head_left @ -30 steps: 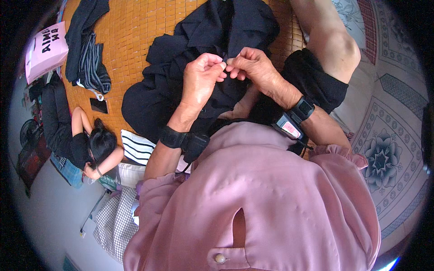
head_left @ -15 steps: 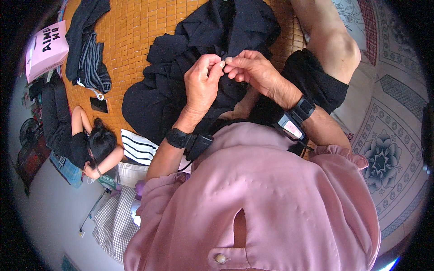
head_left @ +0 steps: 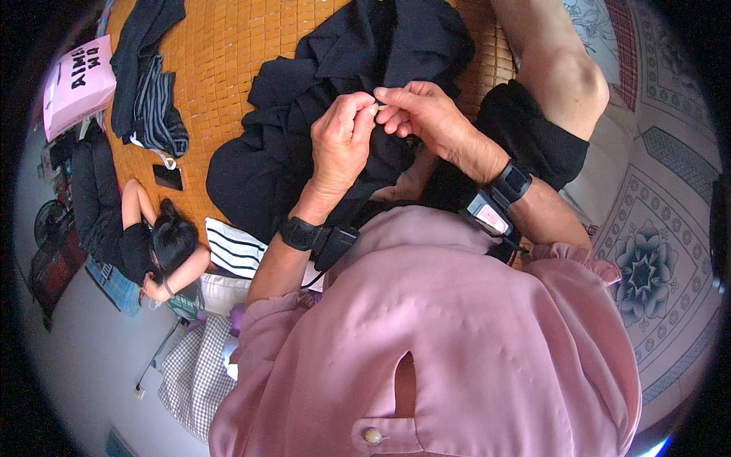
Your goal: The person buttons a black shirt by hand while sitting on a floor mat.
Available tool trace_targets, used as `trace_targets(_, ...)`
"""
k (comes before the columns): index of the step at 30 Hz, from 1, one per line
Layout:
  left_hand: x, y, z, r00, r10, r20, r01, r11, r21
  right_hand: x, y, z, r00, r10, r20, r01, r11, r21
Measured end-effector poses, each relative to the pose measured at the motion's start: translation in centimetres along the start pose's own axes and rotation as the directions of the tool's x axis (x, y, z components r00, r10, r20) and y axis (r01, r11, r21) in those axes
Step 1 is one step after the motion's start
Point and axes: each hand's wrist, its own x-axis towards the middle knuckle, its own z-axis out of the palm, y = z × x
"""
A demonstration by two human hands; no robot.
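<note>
Your right hand [head_left: 435,120] has lifted its thumb slightly off its fingertips since the earlier frame, while your left hand [head_left: 340,135] stays almost in place. At upper left stands a pink box [head_left: 80,90]; you cannot see what it contains. Your left thumb and forefinger press together, your right ones sit a little apart, and you cannot tell whether anything tiny is between them. Black cloth [head_left: 266,145] lies bunched beneath both hands on the woven mat [head_left: 228,53].
</note>
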Motion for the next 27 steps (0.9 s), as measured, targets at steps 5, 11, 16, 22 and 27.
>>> trace_targets(5, 0.0, 0.1, -0.3, 0.996, 0.08, 0.045, -0.084, 0.991, 0.107, 0.2, 0.6, -0.3, 0.999, 0.012, 0.039, -0.014, 0.999, 0.052)
trace_targets(11, -0.1, 0.2, -0.2, 0.985, 0.171, 0.031, -0.173, 0.977, 0.121, 0.1, 0.8, 0.0, 0.999, 0.003, 0.036, -0.006, 0.995, 0.098)
trace_targets(16, -0.4, 0.3, 0.0, 0.982, 0.189, 0.026, -0.191, 0.974, 0.123, -0.1, 0.9, 0.0, 1.0, -0.008, 0.002, 0.008, 1.0, -0.026)
trace_targets(22, -0.9, 0.3, -0.4, 0.983, -0.171, 0.06, 0.18, 0.964, -0.193, 0.0, 0.3, 0.5, 0.994, -0.109, -0.032, 0.098, 0.968, -0.232)
trace_targets(27, 0.9, 0.7, -1.9, 0.872, -0.423, 0.246, 0.485, 0.811, -0.326, -0.3, -0.1, 0.5, 0.996, -0.078, -0.038, 0.062, 0.949, -0.31)
